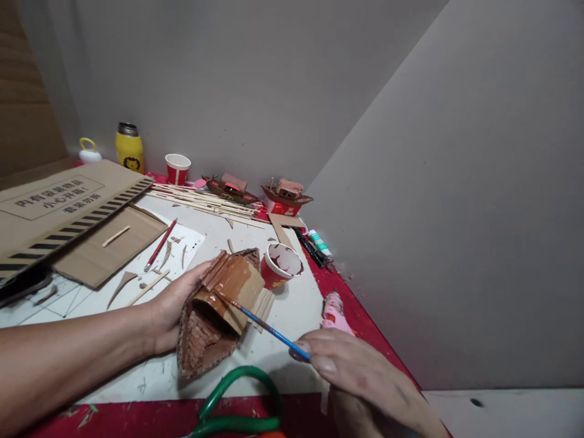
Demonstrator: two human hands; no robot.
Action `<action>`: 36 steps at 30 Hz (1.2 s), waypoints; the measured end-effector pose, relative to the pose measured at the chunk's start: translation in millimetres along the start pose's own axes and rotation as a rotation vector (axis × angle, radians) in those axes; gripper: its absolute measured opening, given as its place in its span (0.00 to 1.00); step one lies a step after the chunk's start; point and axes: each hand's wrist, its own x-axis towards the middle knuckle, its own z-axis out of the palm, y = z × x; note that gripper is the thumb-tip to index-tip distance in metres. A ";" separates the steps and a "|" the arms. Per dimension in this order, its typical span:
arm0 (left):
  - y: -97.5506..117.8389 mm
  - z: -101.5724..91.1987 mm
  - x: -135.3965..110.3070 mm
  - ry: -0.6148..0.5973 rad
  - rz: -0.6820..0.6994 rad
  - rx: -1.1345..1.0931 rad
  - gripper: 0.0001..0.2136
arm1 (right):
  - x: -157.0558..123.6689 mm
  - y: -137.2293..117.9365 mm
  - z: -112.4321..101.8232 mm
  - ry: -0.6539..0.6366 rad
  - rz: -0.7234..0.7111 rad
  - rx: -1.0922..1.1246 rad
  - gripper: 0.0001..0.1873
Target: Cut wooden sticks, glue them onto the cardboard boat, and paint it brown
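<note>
My left hand (176, 307) grips a model boat (207, 340) by its left side, tilted above the white sheet; most of the fingers are hidden behind the hull. The boat's hull is brown, and its arched cardboard roof (249, 283) is partly coated with wet brown paint. Between the fingers of my right hand (347, 365) is a thin blue paintbrush (274, 331), whose tip touches the painted left part of the roof. Just behind the boat stands a paper cup (281, 266) with brown paint streaks on its inner wall.
Green-handled scissors (241, 420) lie at the front edge, a pink glue gun (336, 311) to the right. Two finished-looking model boats (287, 191), wooden sticks (205, 201), another cup (177, 169) and a yellow bottle (129, 149) stand behind. A cardboard box (68, 207) fills the left.
</note>
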 end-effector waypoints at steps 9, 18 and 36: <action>-1.3 -4.3 2.7 0.005 -0.024 0.018 0.26 | -3.2 -1.5 -2.7 -0.111 -0.076 0.045 0.16; 0.5 -5.8 3.4 -0.042 0.000 -0.050 0.23 | -7.2 10.1 1.5 0.010 0.032 0.089 0.15; 5.1 1.4 -2.8 -0.013 -0.023 -0.056 0.22 | -18.7 15.9 1.8 0.291 0.247 0.204 0.12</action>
